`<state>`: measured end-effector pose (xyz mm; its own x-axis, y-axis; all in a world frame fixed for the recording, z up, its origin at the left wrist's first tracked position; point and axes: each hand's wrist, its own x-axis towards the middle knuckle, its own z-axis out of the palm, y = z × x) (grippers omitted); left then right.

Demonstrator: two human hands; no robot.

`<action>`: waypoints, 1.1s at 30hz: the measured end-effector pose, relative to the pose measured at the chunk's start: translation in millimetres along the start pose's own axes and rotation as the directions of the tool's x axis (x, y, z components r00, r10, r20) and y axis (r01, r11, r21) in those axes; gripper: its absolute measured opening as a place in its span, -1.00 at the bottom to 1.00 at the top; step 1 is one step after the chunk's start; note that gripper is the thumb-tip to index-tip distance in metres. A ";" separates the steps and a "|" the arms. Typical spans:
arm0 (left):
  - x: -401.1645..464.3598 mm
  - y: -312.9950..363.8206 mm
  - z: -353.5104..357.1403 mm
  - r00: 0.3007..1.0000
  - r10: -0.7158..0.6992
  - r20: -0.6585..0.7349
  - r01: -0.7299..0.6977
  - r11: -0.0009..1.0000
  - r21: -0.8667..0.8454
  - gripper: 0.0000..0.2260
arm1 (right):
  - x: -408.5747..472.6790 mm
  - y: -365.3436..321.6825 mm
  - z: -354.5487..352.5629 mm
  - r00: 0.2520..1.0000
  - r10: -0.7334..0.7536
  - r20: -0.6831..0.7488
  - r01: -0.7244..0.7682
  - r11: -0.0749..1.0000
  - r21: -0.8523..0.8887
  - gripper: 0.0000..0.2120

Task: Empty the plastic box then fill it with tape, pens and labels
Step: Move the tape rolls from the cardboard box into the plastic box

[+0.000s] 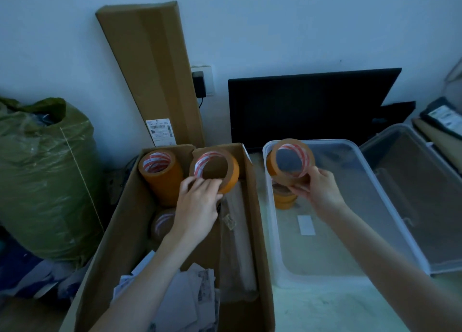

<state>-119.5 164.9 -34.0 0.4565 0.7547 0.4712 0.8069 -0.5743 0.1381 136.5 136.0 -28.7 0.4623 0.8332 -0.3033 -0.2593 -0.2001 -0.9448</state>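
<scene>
My left hand [197,206] grips a brown tape roll [231,167] above the open cardboard box [117,221]. A tall stack of orange-brown tape rolls [162,175] stands in the box's far left corner, and another roll [162,223] lies lower beside my wrist. My right hand [318,189] holds a second tape roll [291,160] over the far left corner of the clear plastic box [390,206]. Under it, a short stack of tape rolls [285,199] rests on the plastic box's floor. A white label [306,225] lies flat in the plastic box.
Crumpled papers [190,299] fill the near end of the cardboard box. A clear lid [425,194] lies right of the plastic box. A long carton [152,74] and a black panel [307,106] lean on the wall. A stuffed green sack [42,176] stands at left.
</scene>
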 end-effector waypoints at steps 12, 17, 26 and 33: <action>25.9 12.6 19.5 0.996 0.089 0.021 -0.089 0.996 0.013 -0.73 | 78.4 34.2 -6.0 0.983 0.008 -0.181 -0.143 0.649 -0.747 -0.60; 26.7 11.0 24.5 0.996 0.081 0.034 -0.081 0.996 0.022 -0.72 | 91.5 44.0 6.0 0.981 0.054 -0.186 -0.185 0.544 -0.819 -0.64; 28.5 13.4 23.7 0.989 0.143 0.050 -0.145 0.988 0.049 -0.67 | 91.0 36.0 -12.5 0.991 -0.118 -0.069 0.052 0.793 -0.608 -0.65; 26.9 17.9 19.1 0.964 0.262 0.047 -0.264 0.963 0.060 -0.59 | 32.2 -11.9 10.3 0.966 -0.160 0.201 0.212 0.939 -0.272 -0.67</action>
<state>-85.7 181.0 -35.6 0.6688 0.5922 0.4494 0.6787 -0.7331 -0.0440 145.7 170.5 -26.0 0.3176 0.9410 -0.1170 0.0855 -0.1513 -0.9848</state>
